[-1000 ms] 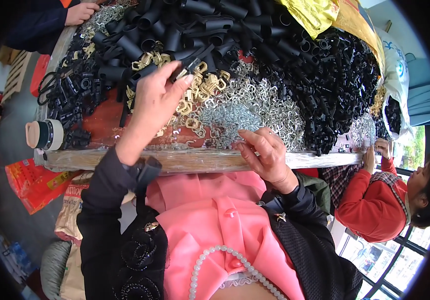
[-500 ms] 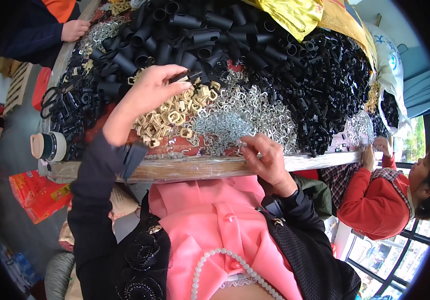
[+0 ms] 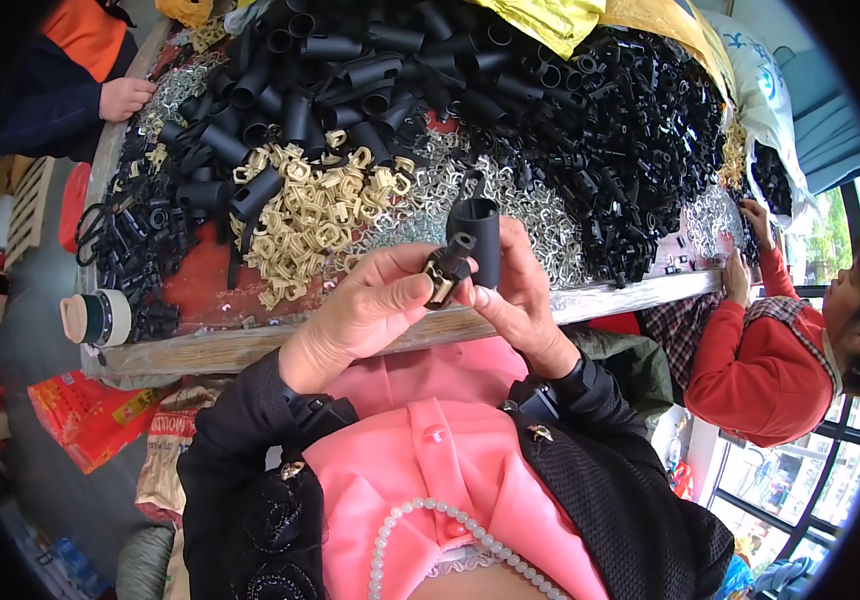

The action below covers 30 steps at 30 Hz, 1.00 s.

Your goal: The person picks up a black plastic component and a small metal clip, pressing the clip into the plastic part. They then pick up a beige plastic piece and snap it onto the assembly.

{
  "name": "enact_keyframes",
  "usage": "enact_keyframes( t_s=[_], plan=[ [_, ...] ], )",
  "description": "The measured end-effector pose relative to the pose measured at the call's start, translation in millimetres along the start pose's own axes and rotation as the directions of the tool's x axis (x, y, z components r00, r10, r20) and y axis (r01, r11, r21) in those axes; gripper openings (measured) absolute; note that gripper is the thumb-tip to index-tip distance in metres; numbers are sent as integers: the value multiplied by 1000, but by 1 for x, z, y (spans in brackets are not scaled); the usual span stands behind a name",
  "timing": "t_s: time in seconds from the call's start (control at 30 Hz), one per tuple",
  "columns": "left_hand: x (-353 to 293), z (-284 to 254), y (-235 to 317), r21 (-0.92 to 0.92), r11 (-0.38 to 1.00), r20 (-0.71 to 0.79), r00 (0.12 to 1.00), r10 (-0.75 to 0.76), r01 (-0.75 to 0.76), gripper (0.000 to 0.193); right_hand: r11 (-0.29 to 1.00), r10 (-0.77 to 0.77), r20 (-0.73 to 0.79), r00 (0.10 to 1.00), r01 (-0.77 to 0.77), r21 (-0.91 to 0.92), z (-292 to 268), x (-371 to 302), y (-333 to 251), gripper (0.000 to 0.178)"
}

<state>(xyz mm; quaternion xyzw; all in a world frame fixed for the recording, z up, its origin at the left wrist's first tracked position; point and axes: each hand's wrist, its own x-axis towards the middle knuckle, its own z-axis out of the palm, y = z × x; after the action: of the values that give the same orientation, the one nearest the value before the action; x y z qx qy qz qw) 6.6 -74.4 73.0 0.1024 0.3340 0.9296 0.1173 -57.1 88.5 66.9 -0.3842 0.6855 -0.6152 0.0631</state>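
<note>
My right hand (image 3: pixel 525 290) is closed around a short black plastic tube (image 3: pixel 486 240), held upright above the table's near edge. Close against it, my left hand (image 3: pixel 360 305) pinches a small black plastic fitting (image 3: pixel 461 246). A pale gold piece shows at that fitting's lower end, partly hidden by the fingers. The two parts are side by side, and whether they touch I cannot tell. Behind my left hand lies a heap of beige square clips (image 3: pixel 315 215). Beyond my hands spread bent silver metal hooks (image 3: pixel 540 215) and a pile of small grey screws (image 3: pixel 405 232).
Black tubes (image 3: pixel 360 75) are heaped at the back, small black parts (image 3: pixel 630 150) to the right. A tape roll (image 3: pixel 98 318) stands on the left corner of the wooden table edge (image 3: pixel 210 350). A co-worker's hand (image 3: pixel 128 99) rests far left; another person (image 3: pixel 760 370) works at right.
My left hand has come back from the beige clips toward my right hand. My right hand has risen off the screws and now holds the black tube.
</note>
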Motion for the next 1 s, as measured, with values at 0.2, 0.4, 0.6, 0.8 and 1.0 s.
enact_keyframes(
  t_s=[0.2,0.4,0.6,0.8,1.0],
  plan=[
    [-4,5,-5,129,966,-36,974,-222,225,38,858,267,-157,951,-161,487,-9,-13,-3,54],
    [-13,9,29,215,936,-337,921,-196,278,31,960,145,-135,980,-106,260,-61,-29,-3,38],
    [-4,19,9,309,870,-245,916,-317,384,27,988,-126,-20,992,123,-89,-43,-29,-8,33],
    [-6,13,3,333,857,-322,901,-289,394,23,973,-115,-19,993,109,-202,-34,-28,-13,36],
    [-7,10,1,322,859,-337,896,-288,397,24,980,-103,-45,994,93,-173,-32,-29,-7,36]
  ],
)
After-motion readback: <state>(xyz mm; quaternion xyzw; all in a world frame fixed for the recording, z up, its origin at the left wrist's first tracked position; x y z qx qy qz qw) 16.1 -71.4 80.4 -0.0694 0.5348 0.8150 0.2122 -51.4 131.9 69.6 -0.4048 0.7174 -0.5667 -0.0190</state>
